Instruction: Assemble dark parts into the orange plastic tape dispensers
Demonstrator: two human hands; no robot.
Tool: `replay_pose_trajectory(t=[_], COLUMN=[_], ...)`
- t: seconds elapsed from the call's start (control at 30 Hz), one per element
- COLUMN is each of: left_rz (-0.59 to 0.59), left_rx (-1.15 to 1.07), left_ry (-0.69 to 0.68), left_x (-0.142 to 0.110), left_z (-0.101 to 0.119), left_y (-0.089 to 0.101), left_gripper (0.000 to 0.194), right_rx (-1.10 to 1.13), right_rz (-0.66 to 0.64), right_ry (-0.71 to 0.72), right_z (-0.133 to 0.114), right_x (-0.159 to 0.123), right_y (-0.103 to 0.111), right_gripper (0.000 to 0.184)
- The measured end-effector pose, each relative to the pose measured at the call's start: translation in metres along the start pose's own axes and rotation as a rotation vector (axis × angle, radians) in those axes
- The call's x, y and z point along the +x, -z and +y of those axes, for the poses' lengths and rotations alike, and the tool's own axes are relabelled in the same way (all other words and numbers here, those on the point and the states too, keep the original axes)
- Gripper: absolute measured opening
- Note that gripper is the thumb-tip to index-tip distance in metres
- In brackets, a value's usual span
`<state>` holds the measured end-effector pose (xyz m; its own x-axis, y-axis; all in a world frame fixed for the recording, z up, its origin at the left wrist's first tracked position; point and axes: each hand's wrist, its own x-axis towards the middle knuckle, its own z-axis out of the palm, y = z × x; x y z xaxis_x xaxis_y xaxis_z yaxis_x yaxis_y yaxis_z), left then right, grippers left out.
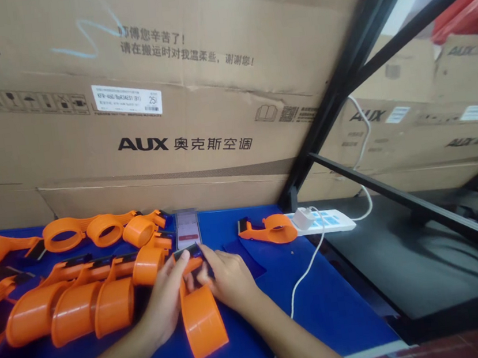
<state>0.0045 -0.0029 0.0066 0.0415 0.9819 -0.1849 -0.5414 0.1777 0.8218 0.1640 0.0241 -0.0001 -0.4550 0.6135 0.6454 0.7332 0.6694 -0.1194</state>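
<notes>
Both my hands grip one orange tape dispenser (204,324) over the front of the blue table. Its round hub hangs down toward me, while its dark-tipped head points away. My left hand (168,295) is closed on the head's left side, thumb on the dark part. From the other side my right hand (229,276) holds the head with curled fingers, some partly hidden. Just beyond the dispenser lies a phone (188,231) with a lit screen. Several more orange tape dispensers (114,306) lie in rows left of my hands.
A single orange dispenser (278,229) lies by a white power strip (335,220) with a plug in it. A white cable (298,288) runs down the blue table (320,314). Large cardboard boxes (195,103) stand behind, and a black metal frame (326,110) slants up at right.
</notes>
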Motion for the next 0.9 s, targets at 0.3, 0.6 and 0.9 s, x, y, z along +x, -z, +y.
replay_pose_trajectory(t=[0.3,0.6,0.9], left_rz=[-0.005,-0.01,0.034], left_rx=[-0.082,-0.124,-0.137], left_ry=[0.026,0.029,0.036], left_x=[0.001,-0.001,0.001], left_z=[0.004,0.007,0.005], left_y=[-0.004,-0.007,-0.002], left_gripper=[0.035,0.037,0.035], right_rx=[-0.007,0.027,0.106], right_rz=[-0.046,-0.03,-0.014], right_ry=[0.028,0.019,-0.009], right_z=[-0.001,-0.004,0.0], right_x=[-0.002,-0.001,0.005], right_y=[0.0,0.001,0.009], right_gripper=[0.045,0.047,0.039])
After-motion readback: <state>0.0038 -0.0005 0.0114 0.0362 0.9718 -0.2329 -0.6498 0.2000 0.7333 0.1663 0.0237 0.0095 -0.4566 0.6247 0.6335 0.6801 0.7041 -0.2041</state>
